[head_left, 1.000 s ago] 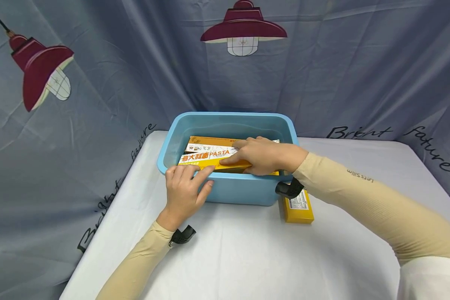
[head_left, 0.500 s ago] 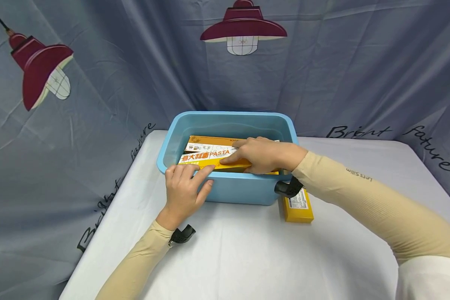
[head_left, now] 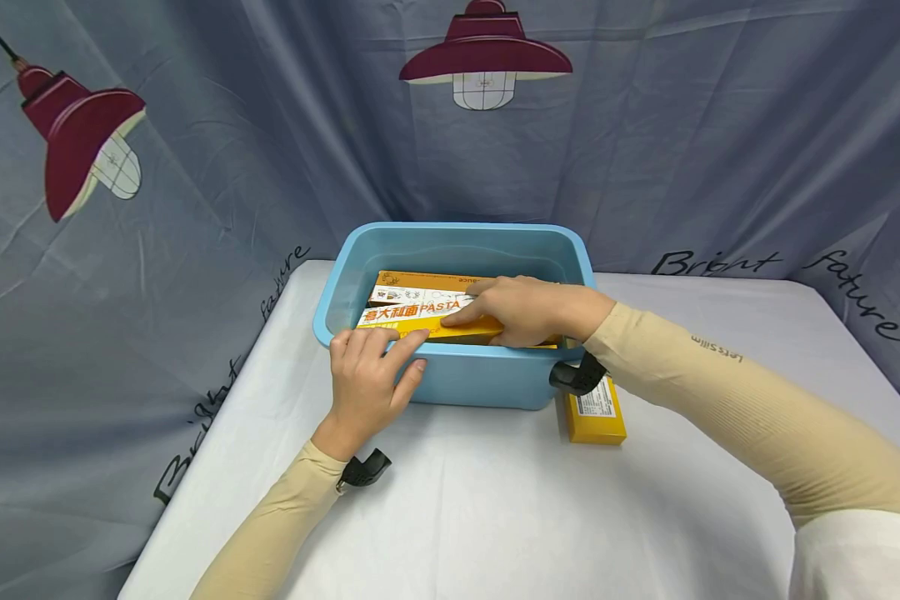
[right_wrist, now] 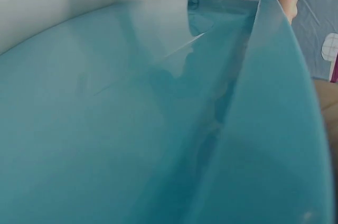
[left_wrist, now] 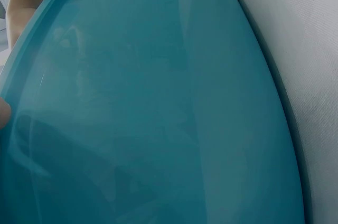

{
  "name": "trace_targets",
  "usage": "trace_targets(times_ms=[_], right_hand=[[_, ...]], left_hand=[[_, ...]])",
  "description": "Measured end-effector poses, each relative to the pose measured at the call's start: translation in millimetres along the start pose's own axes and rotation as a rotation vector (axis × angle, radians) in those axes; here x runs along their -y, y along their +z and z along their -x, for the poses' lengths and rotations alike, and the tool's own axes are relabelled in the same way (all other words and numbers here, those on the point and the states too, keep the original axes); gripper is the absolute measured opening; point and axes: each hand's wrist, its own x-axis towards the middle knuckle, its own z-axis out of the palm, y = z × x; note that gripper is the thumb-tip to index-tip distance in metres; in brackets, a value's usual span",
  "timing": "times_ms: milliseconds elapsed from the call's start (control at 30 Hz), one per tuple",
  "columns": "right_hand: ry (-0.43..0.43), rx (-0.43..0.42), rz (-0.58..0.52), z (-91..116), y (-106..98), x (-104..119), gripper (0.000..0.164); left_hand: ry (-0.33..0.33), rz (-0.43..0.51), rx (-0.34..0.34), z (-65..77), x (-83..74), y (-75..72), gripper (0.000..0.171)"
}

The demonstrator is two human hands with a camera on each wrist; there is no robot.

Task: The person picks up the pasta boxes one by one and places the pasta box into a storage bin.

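A blue plastic bin (head_left: 487,379) stands on the table with several food boxes inside. On top at its front lies a white and yellow pasta box (head_left: 401,315), tilted against the near rim. My left hand (head_left: 367,379) holds that rim at the left corner, fingers over the edge and thumb on the outer wall; its fingertips are beside the pasta box. My right hand (head_left: 528,308) reaches in from the right and grips the pasta box near its right end, which the hand hides. Behind it is an orange and white box (head_left: 427,281). Both wrist views show mostly the bin's outer wall.
A yellow box (head_left: 598,425) with a white label lies on the white tablecloth (head_left: 495,517), beside the bin's right front corner under my right wrist. A grey-blue curtain (head_left: 307,108) printed with red lamps hangs behind and to the left.
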Motion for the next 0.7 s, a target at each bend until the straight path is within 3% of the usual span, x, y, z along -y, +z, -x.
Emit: trace_targets(times_ms=[267, 700], right_hand=[[0.049, 0.023, -0.032, 0, 1, -1, 0.064], [-0.007, 0.015, -0.047, -2, 12, -12, 0.06]], left_hand=[[0.007, -0.002, -0.003, -1.1, 0.8, -1.0, 0.037], [0.002, 0.0, -0.007, -0.7, 0.8, -1.7, 0.037]])
